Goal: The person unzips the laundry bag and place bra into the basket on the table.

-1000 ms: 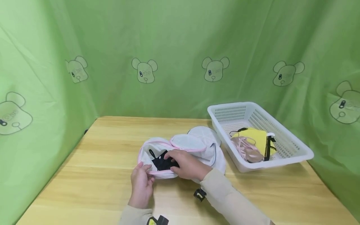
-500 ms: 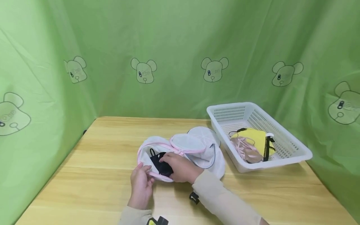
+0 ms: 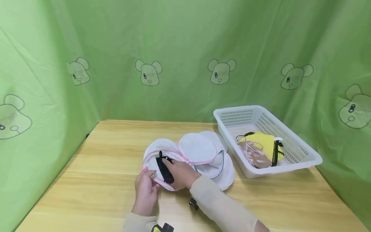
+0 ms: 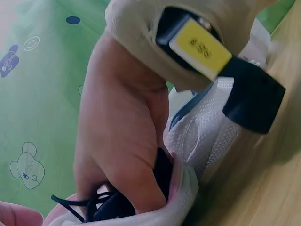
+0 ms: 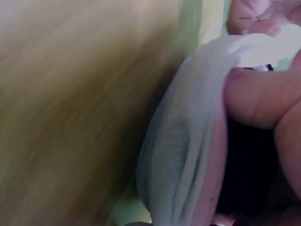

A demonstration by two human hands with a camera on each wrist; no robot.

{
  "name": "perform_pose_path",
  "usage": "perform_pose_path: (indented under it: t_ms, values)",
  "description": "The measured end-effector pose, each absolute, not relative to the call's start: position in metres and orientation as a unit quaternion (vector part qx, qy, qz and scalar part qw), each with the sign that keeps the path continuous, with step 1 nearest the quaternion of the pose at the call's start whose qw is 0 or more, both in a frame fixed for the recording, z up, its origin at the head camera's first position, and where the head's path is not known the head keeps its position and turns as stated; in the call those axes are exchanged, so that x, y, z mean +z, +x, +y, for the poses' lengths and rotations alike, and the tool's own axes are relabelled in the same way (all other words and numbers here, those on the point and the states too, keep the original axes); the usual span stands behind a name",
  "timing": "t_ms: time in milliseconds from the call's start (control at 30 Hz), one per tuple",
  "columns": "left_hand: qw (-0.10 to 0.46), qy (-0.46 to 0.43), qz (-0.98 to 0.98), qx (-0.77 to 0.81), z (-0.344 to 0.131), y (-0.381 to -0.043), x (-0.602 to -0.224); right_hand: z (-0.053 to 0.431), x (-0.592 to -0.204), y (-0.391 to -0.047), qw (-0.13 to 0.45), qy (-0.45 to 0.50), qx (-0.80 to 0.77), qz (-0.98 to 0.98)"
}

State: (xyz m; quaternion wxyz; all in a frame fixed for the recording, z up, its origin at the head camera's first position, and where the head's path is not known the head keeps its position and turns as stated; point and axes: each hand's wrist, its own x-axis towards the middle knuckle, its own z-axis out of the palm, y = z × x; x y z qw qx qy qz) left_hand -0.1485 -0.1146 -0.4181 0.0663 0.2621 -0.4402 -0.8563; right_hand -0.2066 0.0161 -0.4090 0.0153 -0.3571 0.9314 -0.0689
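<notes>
A white mesh laundry bag with a pink zip lies on the table, its round lid folded back to the right. My left hand pinches the bag's near left rim, thumb over the edge. Inside the opening is a black garment with a thin loop strap. My right hand reaches into the bag and grips this garment; its fingertips are partly hidden. The left wrist view shows the right hand over the dark straps. Close up in the right wrist view is the bag's wall.
Under and behind the lid lies a second white mesh bag with a grey-blue zip. A white plastic basket stands at the right, holding a yellow piece with black straps and a pink satin piece with ribbons. Green curtains surround the wooden table.
My right hand has shifted left and slightly nearer, deeper at the bag's mouth, and the black garment has bunched narrower. The lid has tilted flatter and faces up more. My left hand stays put.
</notes>
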Motion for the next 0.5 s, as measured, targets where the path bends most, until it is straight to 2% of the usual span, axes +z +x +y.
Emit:
perform_pose_path:
  t_ms: [167, 500]
  values:
    - [0.062, 0.259, -0.437, -0.859, -0.115, -0.147, -0.418, 0.017, -0.414, -0.210, 0.019, -0.360, -0.064, 0.931]
    - [0.061, 0.257, -0.431, -0.863, -0.114, -0.149, -0.419, 0.023, -0.409, -0.221, 0.093, -0.332, -0.067, 0.936]
